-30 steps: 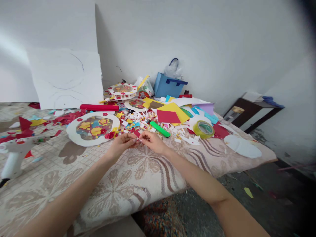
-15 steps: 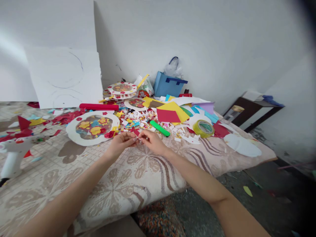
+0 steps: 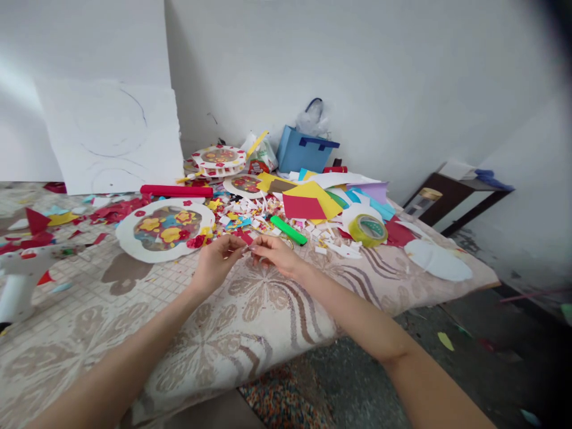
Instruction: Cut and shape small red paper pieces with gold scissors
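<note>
My left hand (image 3: 217, 260) and my right hand (image 3: 273, 253) meet over the patterned cloth (image 3: 223, 322), fingertips pinched together on a tiny pale scrap (image 3: 248, 248) that I can barely make out. Just beyond them lies a litter of small paper cuttings (image 3: 250, 217) in white, red, yellow and blue. A round white paper plate (image 3: 163, 223) decorated with yellow and red flowers lies to the left of my hands. A green marker (image 3: 289, 230) lies just behind my right hand.
A roll of yellowish tape (image 3: 367, 230), coloured paper sheets (image 3: 313, 202), a red roll (image 3: 176, 190), a blue bag (image 3: 304, 154) and more decorated plates (image 3: 218, 159) crowd the back. A white glue gun (image 3: 20, 280) stands at left. A white board (image 3: 109, 137) leans on the wall.
My hands stay pinched together and have lifted slightly; the view has shifted a little to the right and down.
</note>
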### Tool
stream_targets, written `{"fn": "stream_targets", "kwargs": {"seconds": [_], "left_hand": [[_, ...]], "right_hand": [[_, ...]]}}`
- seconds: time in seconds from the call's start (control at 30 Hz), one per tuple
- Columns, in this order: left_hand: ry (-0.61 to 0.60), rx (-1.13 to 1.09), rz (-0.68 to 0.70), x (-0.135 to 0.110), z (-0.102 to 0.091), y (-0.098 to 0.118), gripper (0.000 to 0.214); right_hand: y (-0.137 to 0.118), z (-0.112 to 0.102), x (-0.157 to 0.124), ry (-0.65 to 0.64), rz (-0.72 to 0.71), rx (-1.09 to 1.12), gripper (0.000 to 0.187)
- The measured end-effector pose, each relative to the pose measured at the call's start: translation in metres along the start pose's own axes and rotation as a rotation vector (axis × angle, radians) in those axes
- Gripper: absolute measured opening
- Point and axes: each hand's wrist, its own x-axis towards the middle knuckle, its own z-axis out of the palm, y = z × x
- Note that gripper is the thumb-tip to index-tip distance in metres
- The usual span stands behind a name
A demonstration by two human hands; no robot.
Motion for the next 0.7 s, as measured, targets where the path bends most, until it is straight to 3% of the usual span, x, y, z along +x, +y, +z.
{"fn": "stream_targets", "kwargs": {"seconds": [0.17,0.7], "left_hand": [[0.001,0.09,0.034,-0.001,0.0001,0.003,0.014],[-0.008,-0.075,-0.008,0.0012,0.0014,-0.0021,0.018]], "right_hand": [[-0.0004,-0.0007,0.0008,-0.017,0.048,0.068,0.021],[0.0004,-0.0019,0.0013,-0.01,-0.044,-0.005,0.012]]}}
